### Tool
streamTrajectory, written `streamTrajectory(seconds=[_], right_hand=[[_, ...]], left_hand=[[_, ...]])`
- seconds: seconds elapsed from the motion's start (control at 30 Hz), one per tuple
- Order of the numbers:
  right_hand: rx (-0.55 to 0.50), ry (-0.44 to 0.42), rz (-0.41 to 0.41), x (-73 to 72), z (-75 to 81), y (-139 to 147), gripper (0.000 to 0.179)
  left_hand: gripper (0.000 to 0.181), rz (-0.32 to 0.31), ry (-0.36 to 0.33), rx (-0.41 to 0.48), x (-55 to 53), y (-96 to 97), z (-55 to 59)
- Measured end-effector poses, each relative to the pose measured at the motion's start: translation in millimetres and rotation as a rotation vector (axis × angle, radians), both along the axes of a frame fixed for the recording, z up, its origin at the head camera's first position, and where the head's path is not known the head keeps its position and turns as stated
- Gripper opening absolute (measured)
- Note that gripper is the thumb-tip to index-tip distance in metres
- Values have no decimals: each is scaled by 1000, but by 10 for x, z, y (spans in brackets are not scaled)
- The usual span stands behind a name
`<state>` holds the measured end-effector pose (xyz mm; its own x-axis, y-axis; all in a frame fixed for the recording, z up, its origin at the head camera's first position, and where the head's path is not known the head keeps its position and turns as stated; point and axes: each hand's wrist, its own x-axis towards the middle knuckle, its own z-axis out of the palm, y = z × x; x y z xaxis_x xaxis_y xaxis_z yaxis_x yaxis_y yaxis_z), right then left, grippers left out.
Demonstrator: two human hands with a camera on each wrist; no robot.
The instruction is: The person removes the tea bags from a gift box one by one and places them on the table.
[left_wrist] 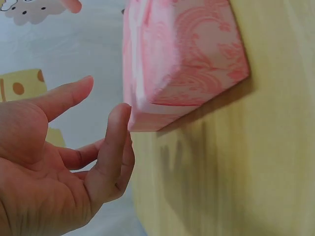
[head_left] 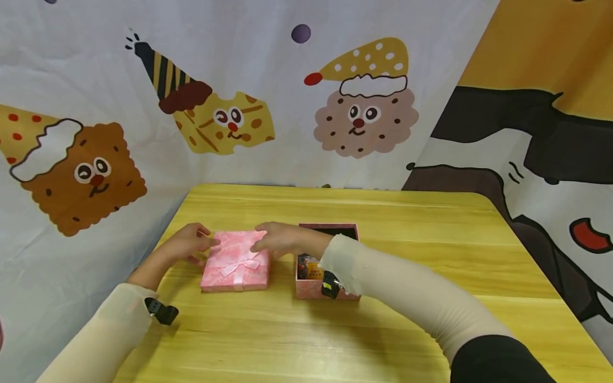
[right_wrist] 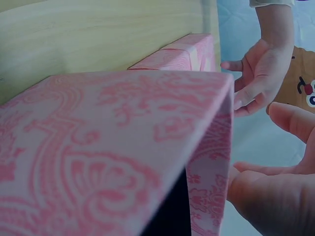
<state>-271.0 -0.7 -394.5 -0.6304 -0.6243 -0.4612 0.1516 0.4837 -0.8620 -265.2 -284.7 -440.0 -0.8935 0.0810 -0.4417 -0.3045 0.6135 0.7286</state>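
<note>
Pink patterned card is seen in the ribboned lid (head_left: 234, 252), which lies flat on the wood-grained table (head_left: 239, 340) left of the frame's centre, with a pale bow (head_left: 241, 265) facing up. Just to its right, near the middle of the frame, a topless pink box (head_left: 306, 290) is set, partly covered by the right forearm (head_left: 311, 242); inside it a dark printed item (head_left: 310, 268) with orange-yellow marks is glimpsed, too hidden to be named. The step in hand is judged to be a two-handed reach about the lid, with neither side gripped. By the lid's upper left edge the left hand (head_left: 190, 243) is held with thumb and fingers apart and loosely bent, nothing pinched; over the upper right corner the right hand (head_left: 278, 238) is held with its thumb and fingers likewise spread. Whether the lid is touched by either hand cannot be told. For a lift, the fingers would need to be brought in against opposite sides, the bow being left uncrushed. Counted, there are one lid, one bow, one box, two hands, and two black wrist devices (head_left: 163, 311). On the cloth (head_left: 258, 64) behind, three whole-faced snack figures are printed: a brown biscuit (head_left: 91, 181), a cheese (head_left: 230, 130) and a round biscuit (head_left: 366, 133).
</note>
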Motion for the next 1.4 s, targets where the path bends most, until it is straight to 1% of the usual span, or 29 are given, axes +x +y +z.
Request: streamTrajectory(seconds=[0.13, 0.23, 0.47, 0.63, 0.9, 1.03, 1.2, 1.4], right_hand=[[-19, 12, -4, -13, 27, 23, 70], [-41, 10, -11, -11, 65, 41, 66], [-81, 27, -8, 7, 187, 108, 56], [-100, 46, 5, -1, 230, 181, 54], [-128, 80, 17, -43, 227, 301, 53], [-113, 109, 15, -39, 246, 366, 53], [-99, 128, -6, -25, 296, 457, 52], [-107, 135, -35, -56, 295, 542, 50]], left_hand=[[70, -22, 17, 31, 7, 23, 86], [71, -44, 42, 47, 16, 51, 150], [71, -53, 91, 73, -1, 153, 268], [70, -78, 126, 89, -9, 227, 343], [67, -85, 154, 112, 10, 371, 434], [65, -99, 174, 128, 11, 434, 460], [64, -103, 182, 133, 11, 528, 493], [62, -117, 186, 160, 6, 645, 538]])
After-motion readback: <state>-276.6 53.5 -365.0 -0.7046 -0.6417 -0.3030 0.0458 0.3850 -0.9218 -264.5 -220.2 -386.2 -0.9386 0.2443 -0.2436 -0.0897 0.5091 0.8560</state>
